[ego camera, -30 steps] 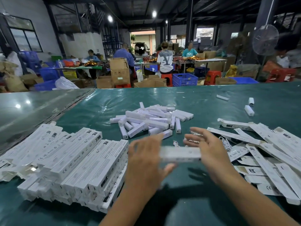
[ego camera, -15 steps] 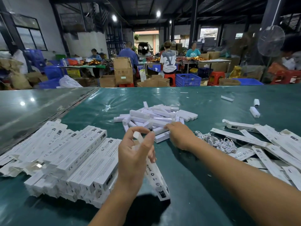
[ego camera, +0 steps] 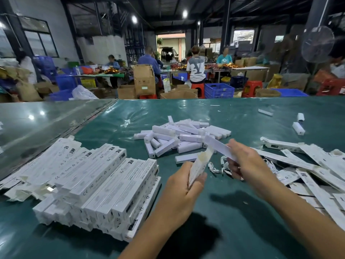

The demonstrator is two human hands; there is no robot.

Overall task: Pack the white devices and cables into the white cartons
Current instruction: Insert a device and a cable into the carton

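1. While I watch through the head camera, the left hand (ego camera: pixel 179 191) grips a white carton (ego camera: pixel 198 166) at lower centre of the frame, fingers curled round its lower part, its open end tilted up toward the middle.
2. The right hand (ego camera: pixel 248 165), just right of centre, pinches a long white device (ego camera: pixel 218 146) whose far end points up and left, its lower edge just above the carton's open mouth; I cannot tell whether they touch.
3. Print that I can read sits on the stack of packed cartons (ego camera: pixel 97 186) at lower left: "CE", "FC" and "RoHS" marks with a recycling symbol, plus a line of capitals too small for me to make out.
4. The held carton bears faint grey print, unreadable from here.
5. A heap of loose white devices (ego camera: pixel 179 137), plain oblong bars, lies at centre frame on the green table (ego camera: pixel 233 212).
6. A tangle of white cables (ego camera: pixel 218 168) rests between the two hands, just below the heap.
7. Flat, unfilled cartons (ego camera: pixel 308 165) spread along the right edge, dark label patches showing.
8. In the upper half, seated workers (ego camera: pixel 196 68) sit among brown boxes (ego camera: pixel 144 79), blue crates (ego camera: pixel 218 89) and red stools (ego camera: pixel 252 87).
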